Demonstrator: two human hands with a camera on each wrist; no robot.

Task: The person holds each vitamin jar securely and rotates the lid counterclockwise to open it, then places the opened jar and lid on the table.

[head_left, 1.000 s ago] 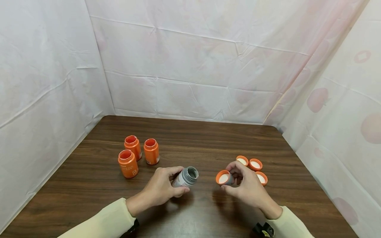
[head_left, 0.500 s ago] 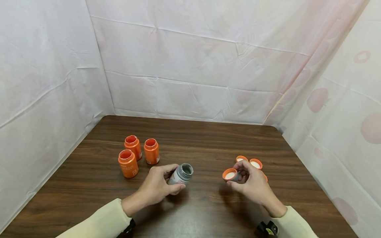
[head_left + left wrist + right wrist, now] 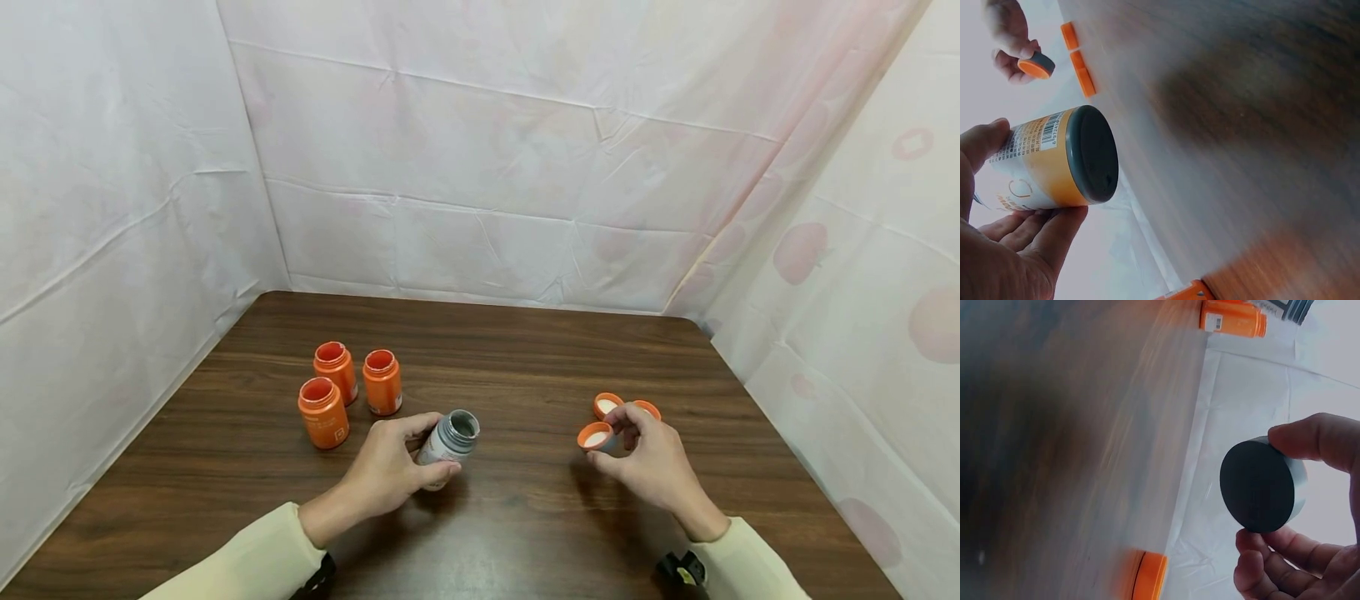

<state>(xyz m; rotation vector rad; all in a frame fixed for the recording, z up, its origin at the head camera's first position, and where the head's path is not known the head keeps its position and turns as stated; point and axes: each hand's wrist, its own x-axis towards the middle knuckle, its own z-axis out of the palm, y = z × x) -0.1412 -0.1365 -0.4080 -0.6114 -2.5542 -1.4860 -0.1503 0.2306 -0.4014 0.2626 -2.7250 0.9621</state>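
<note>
My left hand [image 3: 375, 467] grips a grey-and-white bottle [image 3: 444, 446], its threaded mouth uncapped and tilted up to the right. In the left wrist view the dark base of this bottle [image 3: 1092, 153] and a barcode label show. Off to the right, my right hand [image 3: 660, 471] pinches a cap [image 3: 596, 437] between thumb and fingers. The cap has a grey outside, an orange rim and a white inside. In the right wrist view the flat dark top of the cap [image 3: 1257, 486] faces the camera. Bottle and cap are well apart, both held above the table.
Three uncapped orange bottles [image 3: 324, 414] stand upright at the left of the wooden table [image 3: 487, 350]. Loose orange caps [image 3: 607, 405] lie by my right hand, which partly hides them; the left wrist view shows three caps [image 3: 1069, 36]. White sheets [image 3: 465, 150] enclose the table.
My left hand has shifted left with the bottle, which is tilted a little more upright. My right hand has moved right with the cap, over the loose caps.
</note>
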